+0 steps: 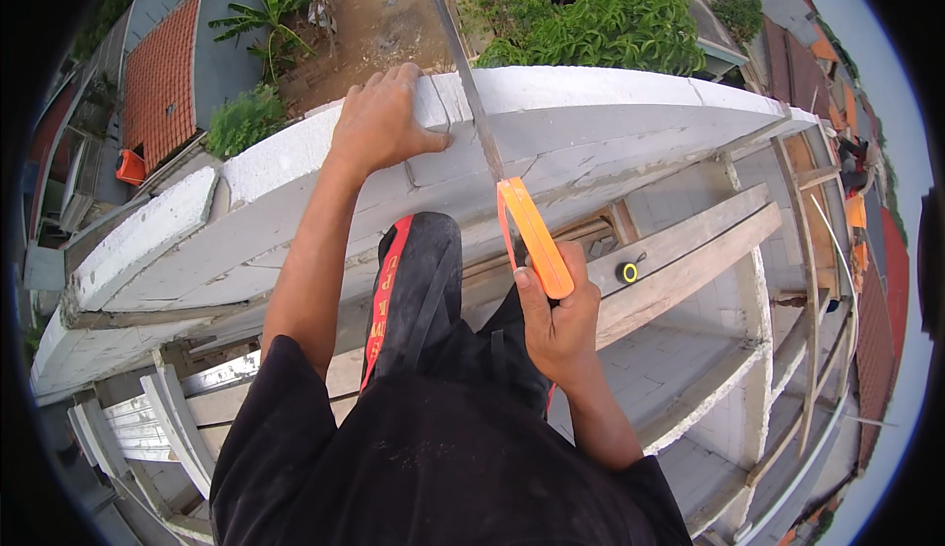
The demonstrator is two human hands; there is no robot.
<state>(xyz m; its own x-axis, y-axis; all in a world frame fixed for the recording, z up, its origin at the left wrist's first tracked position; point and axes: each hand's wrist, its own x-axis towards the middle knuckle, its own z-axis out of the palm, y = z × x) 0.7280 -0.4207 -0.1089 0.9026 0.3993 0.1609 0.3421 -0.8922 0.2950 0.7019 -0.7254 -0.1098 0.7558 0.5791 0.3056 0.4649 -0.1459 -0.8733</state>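
In my right hand (563,318) is the orange handle of a hand saw (535,236), with fingers wrapped round it. The saw's long grey blade (480,128) points away from me and crosses the top edge of a wall of white lightweight concrete blocks (591,93). Just left of the blade, my left hand (384,121) grips the wall's top edge, its fingers over the top and its thumb on the near face. A thin dark line runs down the block beside that thumb. Whether the blade's teeth sit in the block is hard to make out.
Wooden planks (689,260) lie behind the wall, with a yellow-and-black tape measure (628,272) on them. A loose white block piece (148,241) rests at the wall's left end. Lower block walls (714,388) stand at right. Beyond the wall, the ground (379,29) lies far below.
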